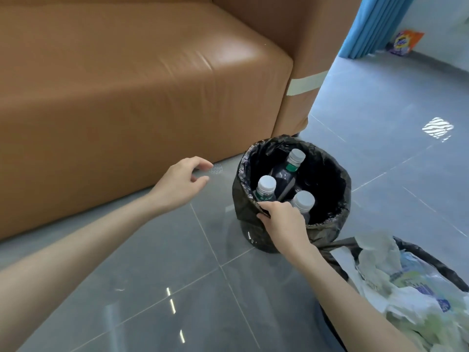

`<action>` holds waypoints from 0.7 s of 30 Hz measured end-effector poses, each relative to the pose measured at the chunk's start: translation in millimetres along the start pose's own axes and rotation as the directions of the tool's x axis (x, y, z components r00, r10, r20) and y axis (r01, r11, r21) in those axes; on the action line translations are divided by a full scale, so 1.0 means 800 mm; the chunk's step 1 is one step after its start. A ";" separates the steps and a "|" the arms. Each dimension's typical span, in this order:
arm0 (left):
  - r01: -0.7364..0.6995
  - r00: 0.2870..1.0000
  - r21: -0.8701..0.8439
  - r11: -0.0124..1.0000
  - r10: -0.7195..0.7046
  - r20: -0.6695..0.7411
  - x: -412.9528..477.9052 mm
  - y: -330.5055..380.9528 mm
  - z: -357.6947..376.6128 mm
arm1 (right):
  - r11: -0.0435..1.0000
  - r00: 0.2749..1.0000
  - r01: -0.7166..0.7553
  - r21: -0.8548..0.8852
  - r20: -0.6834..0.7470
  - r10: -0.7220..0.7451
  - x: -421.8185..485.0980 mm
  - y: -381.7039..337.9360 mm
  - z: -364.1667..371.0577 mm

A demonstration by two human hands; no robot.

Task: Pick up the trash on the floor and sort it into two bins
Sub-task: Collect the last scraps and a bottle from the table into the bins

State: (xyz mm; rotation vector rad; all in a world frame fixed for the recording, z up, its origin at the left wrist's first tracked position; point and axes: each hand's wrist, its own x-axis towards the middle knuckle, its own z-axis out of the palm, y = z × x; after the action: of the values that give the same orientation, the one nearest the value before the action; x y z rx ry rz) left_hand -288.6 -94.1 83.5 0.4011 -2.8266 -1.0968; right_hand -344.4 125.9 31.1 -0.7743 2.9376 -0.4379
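Three bottles (266,188) stood upright in bin (337,199); right hand (281,219) pinched near rim liner (243,199); left hand (182,181) half-open, empty, just left.

Black-lined bin (327,229) under the right hand (281,222), grey-capped bottles (266,186) inside; tan sofa (127,85) beyond, grey tiled floor (152,275) beneath.

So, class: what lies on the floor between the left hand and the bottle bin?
Nothing: in the head view, only bare grey floor tile separates the left hand from the bottle bin.
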 end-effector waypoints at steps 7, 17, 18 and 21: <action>-0.028 0.999 -0.060 0.998 0.030 0.016 0.011 -0.017 -0.005 | 0.965 0.961 -0.251 -0.076 -0.138 0.239 0.025 0.016 0.005; 0.020 1.000 -0.142 0.990 -0.020 0.002 -0.024 -0.093 -0.049 | 0.986 0.932 -0.116 -0.116 -0.357 0.068 0.061 -0.059 -0.003; 0.031 0.999 -0.148 0.988 -0.033 -0.008 -0.031 -0.104 -0.058 | 0.990 0.950 -0.092 -0.105 -0.307 0.056 0.072 -0.080 0.003; 0.071 0.996 -0.171 0.983 -0.080 -0.046 -0.049 -0.130 -0.083 | 0.994 0.992 -0.044 -0.099 -0.123 0.032 0.104 -0.128 0.025</action>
State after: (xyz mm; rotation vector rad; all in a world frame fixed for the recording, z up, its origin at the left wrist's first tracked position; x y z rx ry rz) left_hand -217.6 -200.3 63.5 0.5176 -2.6665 -1.3086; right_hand -365.8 -5.4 42.1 -0.7253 3.1033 -0.3473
